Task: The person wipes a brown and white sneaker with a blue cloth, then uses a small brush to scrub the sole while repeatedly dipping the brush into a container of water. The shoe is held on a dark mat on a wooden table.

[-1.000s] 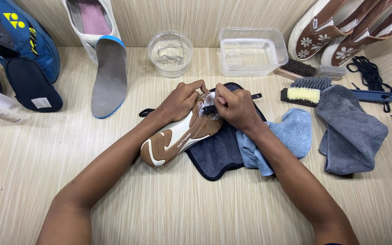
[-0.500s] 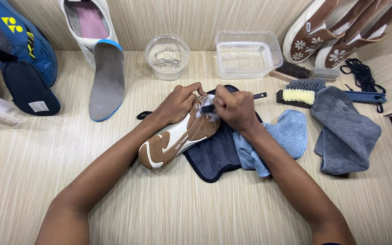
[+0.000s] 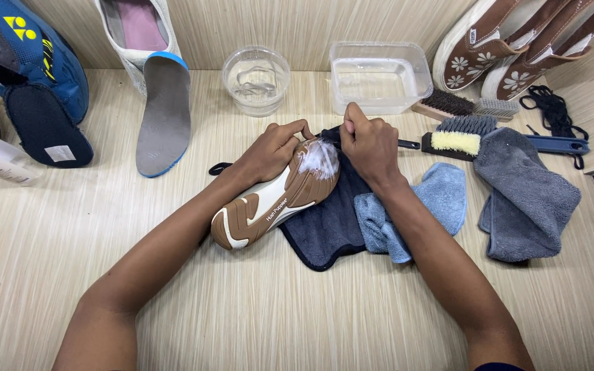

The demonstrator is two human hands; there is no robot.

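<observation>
A shoe (image 3: 269,206) lies sole-up on a dark blue cloth (image 3: 331,227), its brown and white sole facing me. White foam covers the toe end of the sole. My left hand (image 3: 273,148) grips the shoe near its toe and steadies it. My right hand (image 3: 369,144) is closed around a small dark-handled brush (image 3: 407,144), whose head is pressed at the foamy toe; most of the brush is hidden in my fist.
Light blue cloth (image 3: 441,196) and grey cloth (image 3: 524,192) lie to the right. Behind are a round water bowl (image 3: 256,79), a rectangular clear tub (image 3: 379,75), several brushes (image 3: 458,134), brown floral shoes (image 3: 510,48), black laces (image 3: 555,113). A grey insole (image 3: 163,113) and blue shoes (image 3: 25,69) sit left.
My right hand has shifted slightly with the brush over the toe, and the foam patch on the sole shows more. The shoe and my left hand stay nearly in place.
</observation>
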